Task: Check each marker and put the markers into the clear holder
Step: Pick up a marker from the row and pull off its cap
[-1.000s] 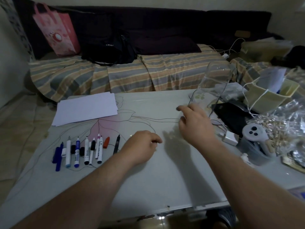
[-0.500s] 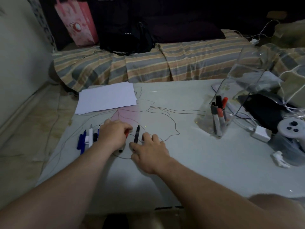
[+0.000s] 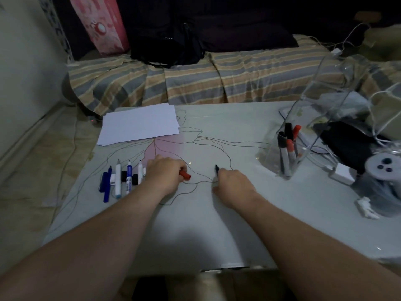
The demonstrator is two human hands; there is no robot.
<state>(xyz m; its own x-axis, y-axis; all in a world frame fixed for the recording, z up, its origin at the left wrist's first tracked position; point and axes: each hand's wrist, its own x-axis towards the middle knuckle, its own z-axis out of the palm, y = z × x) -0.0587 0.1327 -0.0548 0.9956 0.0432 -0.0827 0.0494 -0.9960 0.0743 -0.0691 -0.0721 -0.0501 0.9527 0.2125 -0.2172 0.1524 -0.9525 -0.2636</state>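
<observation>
Red-capped marker [image 3: 184,174] gripped in your left hand [image 3: 165,173] and slim black pen [image 3: 216,169] pinched in your right hand [image 3: 233,183], both likely lifted for checking before the clear plastic holder [image 3: 288,153].

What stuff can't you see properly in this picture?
- Red marker: only its red end shows, the left hand covers the rest.
- Black marker: just the tip shows above the right hand.
- Markers in the clear holder: they overlap, so the count is unsure.
- Print on the loose markers: too small and dim.
</observation>
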